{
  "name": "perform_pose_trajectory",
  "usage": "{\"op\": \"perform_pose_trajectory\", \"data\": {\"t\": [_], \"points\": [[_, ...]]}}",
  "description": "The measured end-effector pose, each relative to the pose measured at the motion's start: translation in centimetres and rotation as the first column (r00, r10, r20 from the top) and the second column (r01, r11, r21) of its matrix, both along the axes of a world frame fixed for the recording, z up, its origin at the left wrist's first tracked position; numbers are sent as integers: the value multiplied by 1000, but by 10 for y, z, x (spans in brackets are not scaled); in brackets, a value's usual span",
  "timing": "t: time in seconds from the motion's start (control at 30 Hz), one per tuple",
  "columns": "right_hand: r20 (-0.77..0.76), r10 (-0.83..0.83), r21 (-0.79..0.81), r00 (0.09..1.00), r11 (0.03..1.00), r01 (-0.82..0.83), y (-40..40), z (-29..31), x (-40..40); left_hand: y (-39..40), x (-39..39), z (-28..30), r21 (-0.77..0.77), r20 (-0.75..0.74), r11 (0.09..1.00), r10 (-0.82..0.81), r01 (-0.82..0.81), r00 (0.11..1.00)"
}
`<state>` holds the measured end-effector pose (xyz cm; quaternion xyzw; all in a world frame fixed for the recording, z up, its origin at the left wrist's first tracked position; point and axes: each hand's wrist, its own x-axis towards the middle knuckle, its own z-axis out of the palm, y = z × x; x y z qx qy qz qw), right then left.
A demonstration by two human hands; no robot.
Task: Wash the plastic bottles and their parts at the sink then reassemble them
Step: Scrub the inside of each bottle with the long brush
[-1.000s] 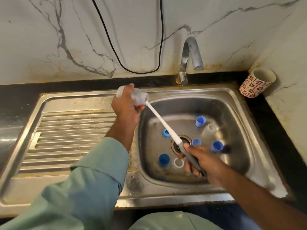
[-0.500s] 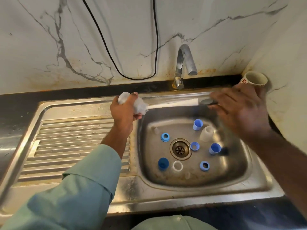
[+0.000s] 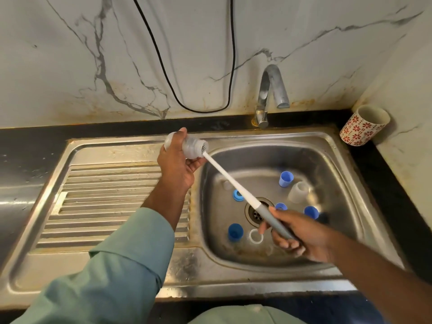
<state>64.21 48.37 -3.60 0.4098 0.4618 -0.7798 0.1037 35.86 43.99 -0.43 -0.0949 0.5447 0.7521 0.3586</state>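
Two hands work over the sink (image 3: 346,174), which is the biggest thing here; its basin serves as the catch-all, so anything loose stays put and drains toward the drain (image 3: 256,212) in its floor. Left of the basin the ribbed drainboard (image 3: 105,202) lies bare, likely the spot for washed pieces. At the back edge the tap (image 3: 268,94) shows no water running.

Next in size, the brush (image 3: 230,181) slants from the basin up to the left. The right hand (image 3: 301,235) is wrapped round its grey handle, low and over the drain, which gives leverage for pushing and twisting. The left hand (image 3: 180,164) is curled round the clear bottle (image 3: 191,148), held above the sink's left rim with its mouth tilted down toward the brush, so the bristle head sits inside and drips would fall into the basin. I judge this to be the scrubbing of the bottle's inside, early in the task.

Smaller still, a patterned cup (image 3: 363,126) leans in the corner. Smallest, the parts wait unwashed on the basin floor: blue caps (image 3: 286,178), a clear cover (image 3: 299,191), a white ring (image 3: 256,236), scattered around the drain and apart from each other.
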Motion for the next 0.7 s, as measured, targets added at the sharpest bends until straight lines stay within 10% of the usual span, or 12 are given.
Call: {"op": "perform_pose_trajectory", "data": {"t": [0.23,0.33,0.4,0.47,0.57,0.7], "points": [[49,-124,440,991,894,90,-30,50,-15,-4,-1,-14,-94,-275,977,161,-193,948],[143,-74,973,987,194,-126,0,85,-11,-5,4,-15,-108,-238,976,161,-191,958],[75,10,928,997,-367,-67,27,102,-9,-5,10,-16,-128,-186,982,115,-140,976],[57,101,756,993,-654,23,60,107,-6,-6,13,-15,-155,-141,986,36,-58,989],[33,91,765,995,-644,33,112,107,2,-10,13,-13,-175,-90,973,-170,153,981],[81,16,964,997,-257,-74,140,68,8,-14,17,-7,-29,89,976,-214,217,973]]}}
